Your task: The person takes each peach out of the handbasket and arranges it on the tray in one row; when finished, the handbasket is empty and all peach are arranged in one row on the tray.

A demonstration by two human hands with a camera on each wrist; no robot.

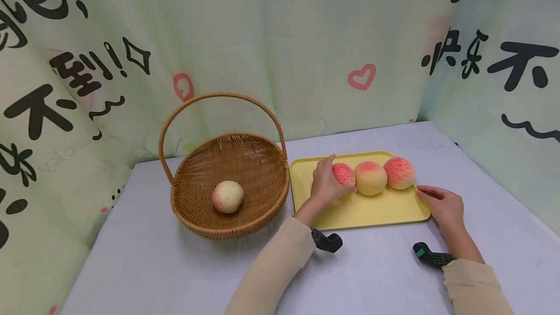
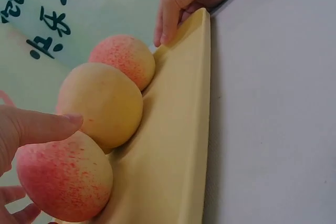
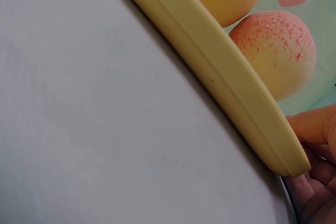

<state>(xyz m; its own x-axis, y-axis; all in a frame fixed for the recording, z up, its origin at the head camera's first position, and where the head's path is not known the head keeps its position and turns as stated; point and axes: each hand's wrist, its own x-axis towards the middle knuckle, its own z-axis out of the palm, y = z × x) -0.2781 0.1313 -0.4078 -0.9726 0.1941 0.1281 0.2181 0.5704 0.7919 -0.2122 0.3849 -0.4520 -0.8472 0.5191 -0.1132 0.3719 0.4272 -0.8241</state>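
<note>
Three peaches stand in a row on a yellow tray (image 1: 367, 213). The left hand (image 1: 327, 183) is around the leftmost peach (image 2: 68, 179), its thumb on one side and fingers on the other. Beside it sit the middle peach (image 1: 371, 179) and the right peach (image 1: 399, 173), nearly touching each other. At the tray's right end, the right hand (image 1: 444, 205) holds the rim between thumb and fingers, as the right wrist view also shows. A pale peach (image 1: 228, 197) lies alone inside a wicker basket (image 1: 262, 208).
The basket's tall arched handle (image 1: 223, 95) rises to the left of the tray. A white cloth covers the table (image 1: 183, 276). Behind and at both sides hangs a pale green curtain (image 1: 306, 62) with dark lettering. Each wrist wears a black device (image 1: 327, 241).
</note>
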